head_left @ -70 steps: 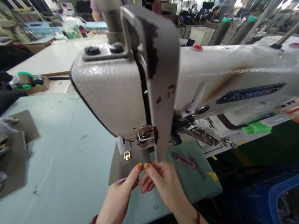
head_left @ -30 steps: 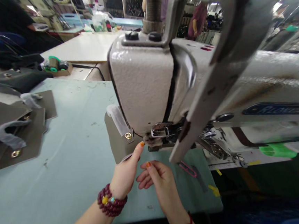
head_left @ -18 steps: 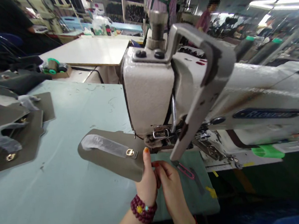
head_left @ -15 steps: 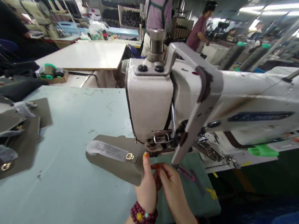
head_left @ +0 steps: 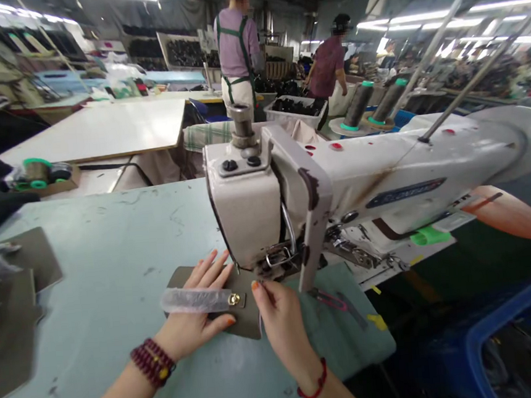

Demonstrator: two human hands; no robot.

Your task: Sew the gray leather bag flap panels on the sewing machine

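A grey-brown flat panel (head_left: 248, 323) lies on the pale blue-green table beside the sewing machine's head (head_left: 248, 213). Across it runs a strap (head_left: 197, 299) wrapped in clear plastic, with a gold clasp (head_left: 234, 299) at its right end. My left hand (head_left: 191, 331) is spread flat on the panel, its fingers passing beneath the strap and out toward the machine. At the panel's right edge, close to the needle area, my right hand (head_left: 283, 318) is closed with thumb and fingers pinched on that edge. The needle itself is hidden.
More grey-brown panels (head_left: 14, 332) with wrapped straps lie at left. Pink-handled thread snips (head_left: 332, 299) rest right of my right hand. A blue crate (head_left: 475, 335) stands at lower right. Thread cones (head_left: 359, 105) stand behind the machine; two people are further back.
My left hand has moved left from beside the right hand and now lies spread on the panel under the strap. The panel has turned slightly. The camera view has shifted right.
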